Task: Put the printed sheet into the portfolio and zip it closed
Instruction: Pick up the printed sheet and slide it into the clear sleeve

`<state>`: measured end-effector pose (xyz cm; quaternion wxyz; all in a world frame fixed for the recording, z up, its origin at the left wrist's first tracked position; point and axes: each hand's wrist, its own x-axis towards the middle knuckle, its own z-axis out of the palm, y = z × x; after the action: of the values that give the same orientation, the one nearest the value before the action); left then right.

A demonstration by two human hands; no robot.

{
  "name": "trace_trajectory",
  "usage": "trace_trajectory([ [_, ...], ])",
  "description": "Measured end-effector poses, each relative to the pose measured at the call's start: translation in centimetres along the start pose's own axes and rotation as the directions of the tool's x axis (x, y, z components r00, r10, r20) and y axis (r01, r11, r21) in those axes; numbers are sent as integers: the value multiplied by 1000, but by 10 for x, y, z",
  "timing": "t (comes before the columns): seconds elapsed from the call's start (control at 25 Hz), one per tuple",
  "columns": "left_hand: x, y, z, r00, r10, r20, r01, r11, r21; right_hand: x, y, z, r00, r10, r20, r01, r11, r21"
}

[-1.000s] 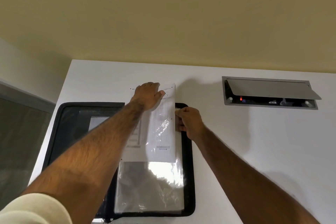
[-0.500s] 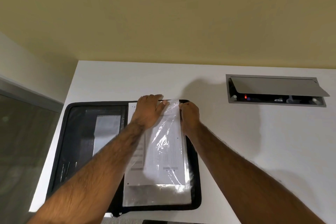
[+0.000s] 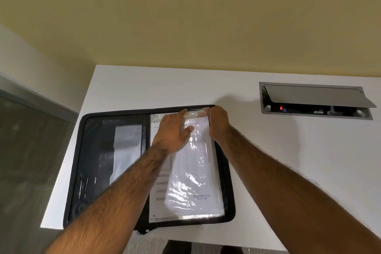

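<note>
Printed sheet [image 3: 191,163] now slid down fully inside clear sleeve [image 3: 214,210]. Left hand [image 3: 172,132] flat, spread; right hand [image 3: 218,121] pinching sleeve top at 12 o'clock. Zipping portfolio [image 3: 90,150] next.

Bare white table [image 3: 268,150] right of portfolio [image 3: 86,150], open cable box [image 3: 315,101] (far right) obstructing

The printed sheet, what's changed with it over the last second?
The printed sheet has slid down toward the person into the plastic sleeve, no longer sticking out past the portfolio's far edge. The left hand pushed it in; the right hand kept holding the sleeve's top. The portfolio stays open.
</note>
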<state>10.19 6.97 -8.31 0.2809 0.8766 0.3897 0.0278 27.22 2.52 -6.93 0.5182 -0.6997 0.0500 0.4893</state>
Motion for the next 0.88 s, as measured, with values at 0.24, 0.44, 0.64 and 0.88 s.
trace_trajectory([
  [0.24,-60,5,19,969,-213,-124,229,964,132,-10,-1,-11,989,-147,-3,146,979,-141],
  [0.44,-136,3,63,922,-372,-107,385,908,167,-13,6,-24,931,-364,-10,334,864,-376],
  [0.64,-137,-2,72,925,-364,-107,379,890,253,-40,45,-43,768,-580,272,512,299,-805],
  [0.88,-134,-5,71,935,-348,-64,354,909,222,-47,89,-64,810,-308,499,489,-115,-865],
])
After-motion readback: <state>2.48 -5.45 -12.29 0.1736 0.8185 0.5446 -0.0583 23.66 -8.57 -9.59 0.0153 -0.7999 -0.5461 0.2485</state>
